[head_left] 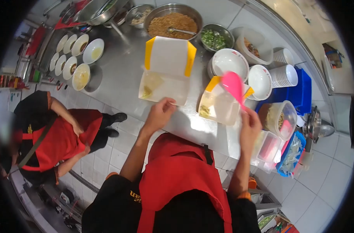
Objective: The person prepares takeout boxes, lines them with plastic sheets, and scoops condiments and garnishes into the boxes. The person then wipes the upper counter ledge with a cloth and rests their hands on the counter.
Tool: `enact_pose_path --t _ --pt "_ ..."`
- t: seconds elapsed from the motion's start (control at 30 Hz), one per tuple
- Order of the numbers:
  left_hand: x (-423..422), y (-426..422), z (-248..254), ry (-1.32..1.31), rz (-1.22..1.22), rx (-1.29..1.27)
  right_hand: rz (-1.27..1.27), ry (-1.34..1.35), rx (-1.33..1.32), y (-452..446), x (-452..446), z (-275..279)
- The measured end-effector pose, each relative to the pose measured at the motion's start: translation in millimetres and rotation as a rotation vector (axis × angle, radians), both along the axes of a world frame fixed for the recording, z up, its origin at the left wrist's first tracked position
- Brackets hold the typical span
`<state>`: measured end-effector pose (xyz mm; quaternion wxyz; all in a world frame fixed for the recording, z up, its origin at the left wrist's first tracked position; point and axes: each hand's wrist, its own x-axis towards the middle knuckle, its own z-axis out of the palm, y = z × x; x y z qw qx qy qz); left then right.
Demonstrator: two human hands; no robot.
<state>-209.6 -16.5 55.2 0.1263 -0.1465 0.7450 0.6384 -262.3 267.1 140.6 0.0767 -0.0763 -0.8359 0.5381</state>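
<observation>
My right hand (250, 124) grips the handle of a pink plastic spoon (232, 85), whose bowl is slightly blurred above a small open takeaway box (225, 110). That box has yellow flaps and some pale yellow-green food in its left corner. With fingers pinched, my left hand (160, 114) holds the near edge of a larger open takeaway box (175, 87). Its lid stands up at the back, and a clear bag and a bit of greenish food lie in its left part.
Behind the boxes stand a bowl of brown crumbly topping (161, 25) and chopped greens (214, 40). White bowls (230, 64), stacked cups (284, 75) and a tub (287, 112) line the right. Several bowls (93, 51) sit left. A co-worker in a red apron (68, 132) stands left.
</observation>
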Motion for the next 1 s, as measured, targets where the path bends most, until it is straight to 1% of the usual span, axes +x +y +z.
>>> enact_pose_path --t 0.03,0.07,0.13,0.17,0.2,0.23,0.27,0.3,0.33,0.37,0.4,0.43,0.47,0.5,0.53,0.6,0.63,0.67,0.73,0.8,0.87,0.9,0.97,1.0 --pt "-14 -2 1 0.064 0.064 -0.093 -0.088 0.046 0.028 30 10 5" --pt "-26 -3 -2 0.077 0.05 -0.083 -0.177 0.092 0.056 60 23 11" --pt "-48 1 -10 0.134 0.06 -0.316 -0.316 -0.105 0.244 105 56 41" --pt "-57 3 -10 0.066 0.014 -0.335 -0.351 -0.174 0.437 124 71 44" --pt "-58 4 -28 0.118 0.042 -0.331 -0.406 -0.237 0.63 140 85 44" --pt "-65 8 -60 0.207 0.056 -0.304 -0.421 -0.297 0.7 147 94 42" --pt "-73 8 -89 0.195 0.038 -0.178 -0.467 -0.353 0.769 151 101 39" --pt "-85 18 -71 -0.045 -0.013 -0.207 -0.515 -0.401 0.823 153 103 33" --pt "-93 12 -111 0.046 -0.072 -0.234 -0.514 -0.42 0.761 157 102 28" --pt "-88 28 -59 0.108 -0.038 -0.283 -0.545 -0.389 0.706 156 100 31" --pt "-92 26 -76 0.087 -0.024 -0.211 -0.557 -0.365 0.647 157 99 35" --pt "-92 21 -91 0.107 0.012 -0.319 -0.636 -0.325 0.634 161 106 48" --pt "-94 27 -73 0.009 0.047 -0.262 -0.686 -0.386 0.689 160 110 59" --pt "-97 25 -90 0.038 0.04 -0.327 -0.719 -0.458 0.736 159 112 64" --pt "-98 16 -107 0.06 0.044 -0.398 -0.755 -0.443 0.712 162 114 62" --pt "-95 14 -99 0.124 -0.008 -0.308 -0.679 -0.606 0.79 174 117 48" --pt "-96 10 -105 0.143 -0.027 -0.306 -0.674 -0.662 0.823 180 116 27" --pt "-95 6 -111 0.13 -0.026 -0.274 -0.695 -0.661 0.812 182 114 15" --pt "-97 2 -114 0.129 -0.035 -0.24 -0.538 -0.803 0.789 178 103 1" --pt "-93 2 -104 0.1 -0.029 -0.173 -0.588 -0.77 0.826 153 93 17" --pt "-89 6 -95 0.115 -0.049 -0.229 -0.752 -0.276 1.059 136 85 20" --pt "-88 6 -92 0.123 -0.069 -0.282 -0.75 -0.277 1.053 127 77 18" --pt "-91 9 -93 0.114 -0.045 -0.302 -0.594 0.097 0.892 108 63 14" --pt "-90 11 -92 0.104 -0.02 -0.316 -0.495 0.069 0.828 96 57 7"
